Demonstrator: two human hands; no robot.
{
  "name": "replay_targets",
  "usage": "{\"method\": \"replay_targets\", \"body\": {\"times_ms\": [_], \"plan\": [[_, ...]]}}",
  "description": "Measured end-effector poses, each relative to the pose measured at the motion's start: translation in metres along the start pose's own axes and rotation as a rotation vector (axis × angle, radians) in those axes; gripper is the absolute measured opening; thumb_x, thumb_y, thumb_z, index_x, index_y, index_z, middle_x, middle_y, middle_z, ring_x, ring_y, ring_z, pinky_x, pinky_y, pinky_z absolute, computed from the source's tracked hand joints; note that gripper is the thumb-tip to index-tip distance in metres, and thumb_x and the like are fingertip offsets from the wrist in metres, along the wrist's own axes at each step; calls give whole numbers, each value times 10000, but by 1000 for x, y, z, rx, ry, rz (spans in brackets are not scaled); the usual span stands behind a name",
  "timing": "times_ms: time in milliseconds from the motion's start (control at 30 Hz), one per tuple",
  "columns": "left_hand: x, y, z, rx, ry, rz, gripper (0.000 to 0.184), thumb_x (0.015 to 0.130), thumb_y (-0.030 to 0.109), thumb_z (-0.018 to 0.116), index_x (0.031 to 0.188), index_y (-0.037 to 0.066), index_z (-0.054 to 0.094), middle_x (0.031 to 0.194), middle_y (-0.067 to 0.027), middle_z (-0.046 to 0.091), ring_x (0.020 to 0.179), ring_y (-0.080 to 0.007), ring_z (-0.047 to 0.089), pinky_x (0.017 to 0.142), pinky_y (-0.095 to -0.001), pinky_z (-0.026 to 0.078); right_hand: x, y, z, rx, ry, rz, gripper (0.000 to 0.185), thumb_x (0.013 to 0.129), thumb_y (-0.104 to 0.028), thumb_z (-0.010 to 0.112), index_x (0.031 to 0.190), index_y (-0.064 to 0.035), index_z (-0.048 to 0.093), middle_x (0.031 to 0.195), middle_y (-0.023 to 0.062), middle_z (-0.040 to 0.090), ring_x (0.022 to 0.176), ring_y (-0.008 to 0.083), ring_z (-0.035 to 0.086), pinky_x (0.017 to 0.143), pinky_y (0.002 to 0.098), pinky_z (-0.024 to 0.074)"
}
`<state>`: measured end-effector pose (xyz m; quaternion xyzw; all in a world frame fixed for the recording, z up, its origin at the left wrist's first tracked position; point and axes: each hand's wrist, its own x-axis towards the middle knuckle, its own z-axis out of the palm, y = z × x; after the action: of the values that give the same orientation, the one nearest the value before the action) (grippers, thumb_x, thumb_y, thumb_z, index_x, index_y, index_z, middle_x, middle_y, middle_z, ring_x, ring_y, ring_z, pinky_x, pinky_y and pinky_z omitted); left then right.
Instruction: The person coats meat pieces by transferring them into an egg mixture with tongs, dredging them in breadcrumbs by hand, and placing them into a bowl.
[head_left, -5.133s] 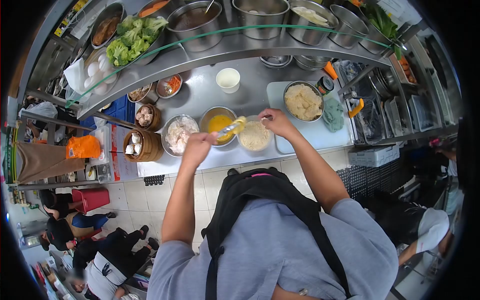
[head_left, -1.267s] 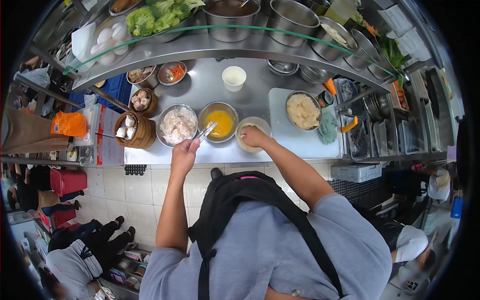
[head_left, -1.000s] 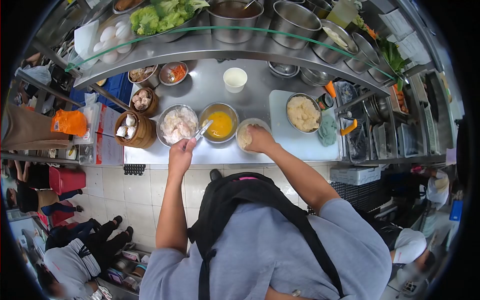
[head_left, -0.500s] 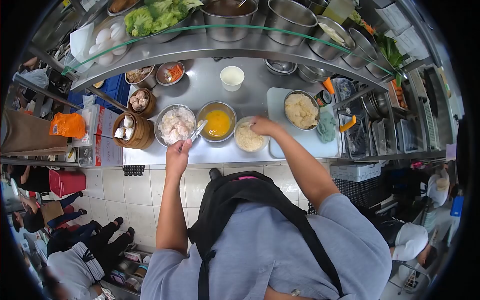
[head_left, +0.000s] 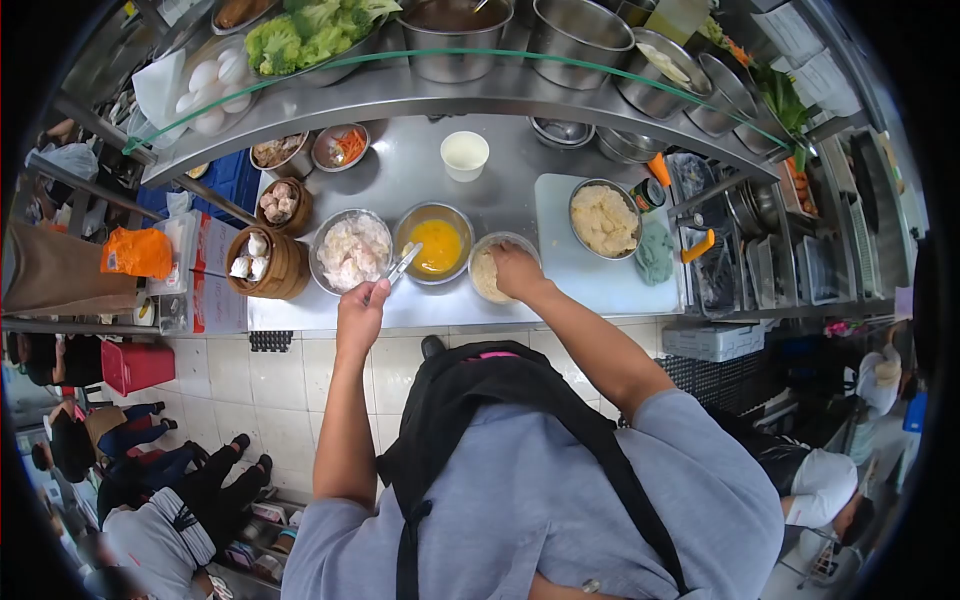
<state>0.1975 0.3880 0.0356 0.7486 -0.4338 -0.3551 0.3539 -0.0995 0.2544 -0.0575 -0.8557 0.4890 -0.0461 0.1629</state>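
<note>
My left hand (head_left: 362, 308) is closed round metal tongs (head_left: 403, 263), whose end lies over the near left rim of a steel bowl (head_left: 405, 222) of beaten egg (head_left: 437, 247). To its left sits a bowl of pale, whitish raw pieces (head_left: 352, 250), perhaps shrimp. My right hand (head_left: 517, 272) reaches into a bowl of breadcrumbs (head_left: 484, 274); its fingers are curled down at the crumbs and what they hold is hidden. On the right, a steel bowl of pale yellow, crumbed-looking food (head_left: 604, 220) stands on a white cutting board (head_left: 560, 265).
Bamboo steamers (head_left: 283, 275) with dumplings stand at the left. A white cup (head_left: 465, 157) and a bowl of carrot shreds (head_left: 340, 147) are farther back. A steel shelf (head_left: 440, 90) with pots overhangs the counter. A green cloth (head_left: 655, 255) lies at right.
My right hand has moved deeper into the crumb bowl, toward me, with the wrist lower. The tongs in my left hand have shifted slightly to the right.
</note>
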Motion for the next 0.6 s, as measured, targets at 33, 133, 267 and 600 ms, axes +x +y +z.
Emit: {"method": "replay_targets", "body": {"times_ms": [33,133,267,600], "plan": [[0,1,0,15,1,9,407,999,366,637,895,-17,722,682,2,554,673,-108,450,632,-299,394,2,4,3,0,3,0,396,808,-21,588,1203,-16,624,1290,238,603,1205,395,586,1033,457,479],[1,1,-1,22,4,14,417,1001,375,634,893,-18,721,685,4,560,674,-108,453,632,-299,394,2,-1,-21,140,-142,42,396,796,-10,590,1190,-16,615,1243,237,618,1176,401,596,1015,469,489],[3,2,-3,-20,7,10,444,967,420,656,942,-19,723,686,-95,618,667,-184,541,671,-353,459,-4,-3,-31,64,-13,-42,331,782,-20,601,1112,-14,640,1230,230,628,1111,385,626,971,468,512],[5,5,-4,48,-23,-34,436,968,406,658,954,-25,720,697,-100,630,673,-182,548,674,-353,464,29,38,-5,301,-157,-57,258,796,-111,601,1019,-23,696,1013,240,696,999,417,665,924,482,517]]}}
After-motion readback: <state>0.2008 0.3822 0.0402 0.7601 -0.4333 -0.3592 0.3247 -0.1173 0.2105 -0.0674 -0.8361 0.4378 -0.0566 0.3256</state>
